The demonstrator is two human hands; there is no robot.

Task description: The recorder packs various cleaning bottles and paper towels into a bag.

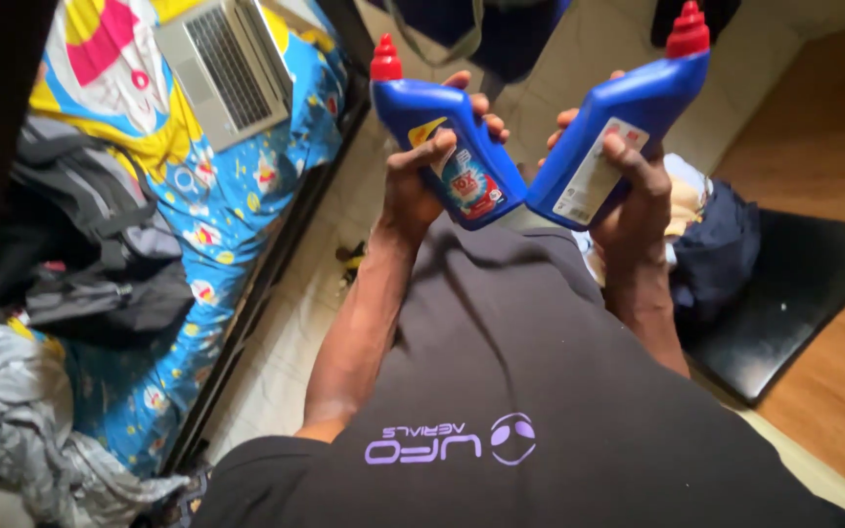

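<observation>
the left hand (421,181) has its grip clamped on a blue bottle with a red cap (447,147), thumb across the front label and fingertips curling round the far side. the bottle is held up in front of the chest, tilted so that its neck leans toward the upper left. the right hand (628,191) has its grip clamped on a second blue bottle with a red cap (618,137), thumb pressed on the white back label, fingers wrapped behind. this one tilts the other way, its cap pointing to the upper right. the two bottle bases come close together between the hands, forming a v; whether they actually touch i cannot tell.

below the hands a dark shirt with a purple print (540,391) fills the lower middle of the view. on the left lies a bed with a bright blue and yellow patterned sheet (217,196). on it rest an open silver laptop (222,64), a grey and black backpack (100,244) and crumpled silver-grey fabric (12,420). pale floor tiles (286,332) run between the bed frame and the person. to the right, just past the right forearm, sits a heap of dark blue and light clothing (716,244), with a black mat (794,293) on a wooden floor (833,127) behind it.
</observation>
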